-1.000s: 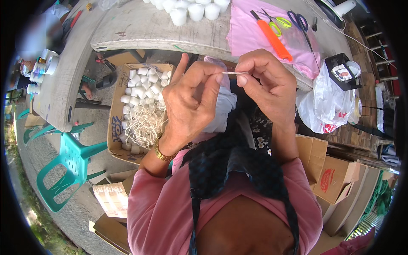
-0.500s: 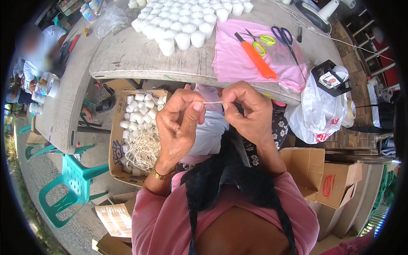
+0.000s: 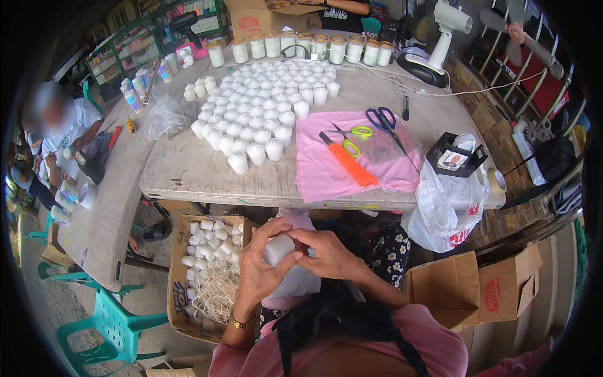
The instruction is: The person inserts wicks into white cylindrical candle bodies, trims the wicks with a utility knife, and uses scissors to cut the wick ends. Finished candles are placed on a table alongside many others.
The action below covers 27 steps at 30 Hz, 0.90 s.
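A small white candle [image 3: 278,249], shaped like a short cup, sits tilted in my left hand [image 3: 254,267] in front of the table edge. The left thumb presses on its near side and the fingers wrap behind it. From the right, my right hand [image 3: 333,256] meets the candle with bent fingers at its upper side; its fingertips are partly hidden. Whether a wick is between them I cannot make out. Below and left of my hands, a cardboard box [image 3: 178,276] holds many white candles [image 3: 207,242] and a tangle of pale wick string [image 3: 217,294].
Rows of white candles [image 3: 251,113] cover the table [image 3: 182,179], with filled jars [image 3: 273,45] behind. On a pink cloth [image 3: 308,173] lie an orange-handled cutter [image 3: 352,164] and scissors [image 3: 386,122]. A plastic bag [image 3: 440,207] hangs at the right. Another person [image 3: 69,125] sits far left.
Half a second ago both hands pinched a short pale string between them, higher up. Now they are lower and together around a white candle. The view has tilted up, showing more of the table.
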Tool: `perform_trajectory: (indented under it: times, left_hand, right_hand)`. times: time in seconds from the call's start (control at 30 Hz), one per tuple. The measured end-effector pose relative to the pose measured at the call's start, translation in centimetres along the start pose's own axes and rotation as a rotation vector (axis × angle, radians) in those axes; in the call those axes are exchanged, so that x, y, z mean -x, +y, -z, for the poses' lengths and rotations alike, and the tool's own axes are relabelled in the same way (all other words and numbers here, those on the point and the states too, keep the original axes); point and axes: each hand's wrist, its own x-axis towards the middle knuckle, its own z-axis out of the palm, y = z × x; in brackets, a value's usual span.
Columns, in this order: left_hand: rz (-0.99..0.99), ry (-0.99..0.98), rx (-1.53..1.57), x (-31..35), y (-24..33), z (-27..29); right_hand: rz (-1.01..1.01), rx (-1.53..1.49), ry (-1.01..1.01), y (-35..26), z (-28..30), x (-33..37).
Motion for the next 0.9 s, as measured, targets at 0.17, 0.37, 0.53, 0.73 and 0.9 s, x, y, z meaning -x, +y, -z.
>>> perform_trajectory:
  times: [0.17, 0.37, 0.53, 0.73, 0.9]
  left_hand:
    - [0.149, -0.114, -0.129, 0.2, 0.9, 1.1]
    - [0.293, -0.138, 0.123, 0.8, -0.1, 2.6]
    - [0.487, -0.210, 0.574, 1.4, -0.3, 3.6]
    - [0.490, -0.453, 1.258, 2.8, 0.2, 0.8]
    - [0.398, -0.479, 1.459, 2.2, -0.7, -0.8]
  right_hand:
    - [-0.119, 0.043, -0.134, -0.8, 1.0, 0.5]
    - [0.074, 0.201, -0.178, 1.5, 1.9, 0.8]
    - [-0.057, -0.268, -0.252, 1.9, 3.6, 1.4]
    - [0.042, -1.480, 0.031, 1.9, 0.8, 1.7]
    - [0.283, -1.852, -0.056, 3.1, -0.8, 0.6]
